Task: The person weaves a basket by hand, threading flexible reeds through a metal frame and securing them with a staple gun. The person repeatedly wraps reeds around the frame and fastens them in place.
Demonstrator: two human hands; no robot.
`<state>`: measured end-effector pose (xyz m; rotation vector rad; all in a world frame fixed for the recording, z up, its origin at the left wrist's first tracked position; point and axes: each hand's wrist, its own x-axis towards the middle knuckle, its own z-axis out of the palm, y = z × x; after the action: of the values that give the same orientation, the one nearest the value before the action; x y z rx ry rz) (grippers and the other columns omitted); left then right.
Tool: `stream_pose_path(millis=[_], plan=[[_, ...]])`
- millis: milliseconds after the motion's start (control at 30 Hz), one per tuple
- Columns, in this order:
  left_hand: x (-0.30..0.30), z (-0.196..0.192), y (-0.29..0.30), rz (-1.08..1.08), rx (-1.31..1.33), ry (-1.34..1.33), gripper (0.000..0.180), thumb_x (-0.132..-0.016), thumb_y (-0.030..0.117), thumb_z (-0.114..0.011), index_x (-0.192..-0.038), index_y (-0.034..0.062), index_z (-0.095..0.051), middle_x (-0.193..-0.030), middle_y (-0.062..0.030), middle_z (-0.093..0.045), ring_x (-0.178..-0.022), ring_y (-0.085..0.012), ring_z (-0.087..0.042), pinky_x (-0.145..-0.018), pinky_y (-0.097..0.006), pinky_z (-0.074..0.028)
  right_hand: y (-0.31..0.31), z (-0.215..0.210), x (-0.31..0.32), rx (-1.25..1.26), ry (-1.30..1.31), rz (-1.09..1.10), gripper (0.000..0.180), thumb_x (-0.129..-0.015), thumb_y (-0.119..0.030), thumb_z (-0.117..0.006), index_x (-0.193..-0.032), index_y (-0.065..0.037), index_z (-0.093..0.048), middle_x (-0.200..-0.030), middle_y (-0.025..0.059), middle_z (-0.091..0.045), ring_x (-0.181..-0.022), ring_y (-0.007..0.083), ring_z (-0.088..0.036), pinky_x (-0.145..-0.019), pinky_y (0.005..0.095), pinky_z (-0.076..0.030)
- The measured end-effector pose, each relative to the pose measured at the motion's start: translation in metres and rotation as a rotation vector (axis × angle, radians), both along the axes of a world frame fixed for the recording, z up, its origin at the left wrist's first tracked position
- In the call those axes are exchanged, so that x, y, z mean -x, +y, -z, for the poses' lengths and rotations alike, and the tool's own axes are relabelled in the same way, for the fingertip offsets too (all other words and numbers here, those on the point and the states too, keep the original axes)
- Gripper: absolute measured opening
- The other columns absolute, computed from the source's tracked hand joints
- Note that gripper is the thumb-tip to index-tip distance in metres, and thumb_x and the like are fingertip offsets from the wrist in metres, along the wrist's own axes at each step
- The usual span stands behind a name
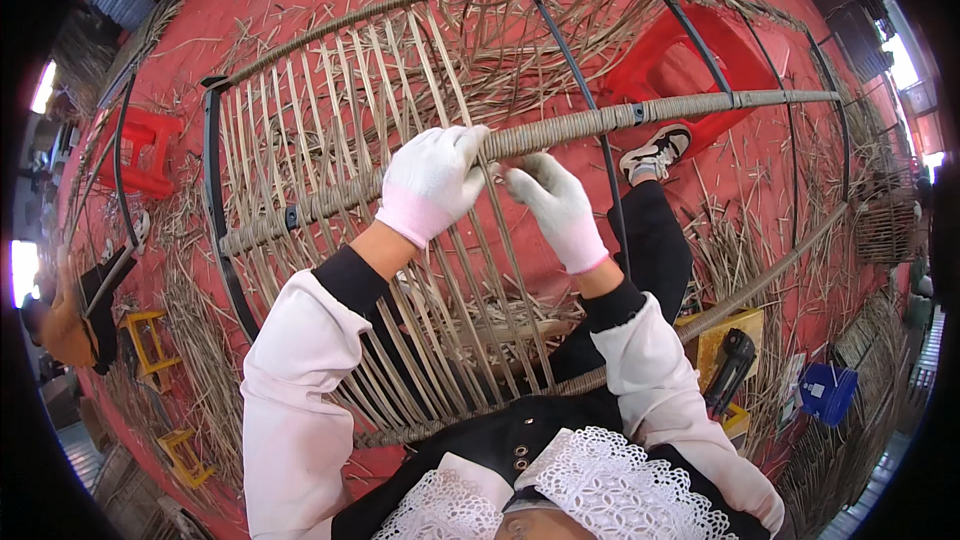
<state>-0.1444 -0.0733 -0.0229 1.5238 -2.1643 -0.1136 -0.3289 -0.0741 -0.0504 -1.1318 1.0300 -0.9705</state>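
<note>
A long frame with dark metal bars stands before me, its lengthwise rails wound with brownish woven strip. Across its left part run many flat pale strips (300, 120), side by side, passing over and under the wrapped middle rail (590, 123). My left hand (432, 183), in a white glove with a pink cuff, is closed over this rail, its fingers pressed on a strip there. Just right of it, my right hand (556, 208), gloved alike, has its fingers curled together near the same strip (507, 240); what they hold is hidden.
Red stools stand beyond the frame at right (700, 65) and at far left (140, 152). Loose strips litter the red floor. At right are a yellow stool (745, 325) with a black tool (733, 365) on it and a blue bucket (828, 393). Another person (75, 315) is at left.
</note>
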Motion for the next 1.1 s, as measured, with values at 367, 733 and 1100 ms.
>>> stream_pose_path(millis=[367,733,1100], plan=[[-0.003,-0.003,-0.003,0.027,-0.054,0.039,0.042,-0.077,0.014,-0.066,-0.119,0.0078,-0.062,-0.097,-0.0118,-0.068,-0.09,-0.0326,-0.066,-0.078,-0.043,-0.053,-0.017,0.018,-0.019,-0.243,-0.322,-0.114,0.023,-0.094,-0.02,-0.068,-0.102,0.001,-0.069,-0.086,-0.001,-0.064,-0.074,0.0054,-0.055,-0.066,0.0221,-0.044],[-0.004,-0.019,-0.004,0.047,-0.196,0.095,0.05,-0.078,0.028,-0.072,-0.121,0.0039,-0.063,-0.103,-0.0164,-0.069,-0.093,-0.0337,-0.069,-0.08,-0.04,-0.055,-0.018,0.012,-0.02,-0.439,-0.45,-0.045,0.025,-0.09,-0.017,-0.072,-0.108,0.0,-0.069,-0.097,0.0046,-0.071,-0.083,0.0131,-0.068,-0.076,0.0264,-0.054],[0.005,-0.016,-0.003,-0.051,-0.182,0.156,0.04,-0.077,0.024,-0.069,-0.112,0.0042,-0.067,-0.097,-0.0163,-0.07,-0.093,-0.0352,-0.067,-0.082,-0.044,-0.054,-0.024,0.009,-0.021,-0.479,-0.447,-0.056,0.024,-0.087,-0.02,-0.073,-0.102,-0.001,-0.07,-0.09,0.0043,-0.071,-0.075,0.0113,-0.065,-0.074,0.0265,-0.053]])
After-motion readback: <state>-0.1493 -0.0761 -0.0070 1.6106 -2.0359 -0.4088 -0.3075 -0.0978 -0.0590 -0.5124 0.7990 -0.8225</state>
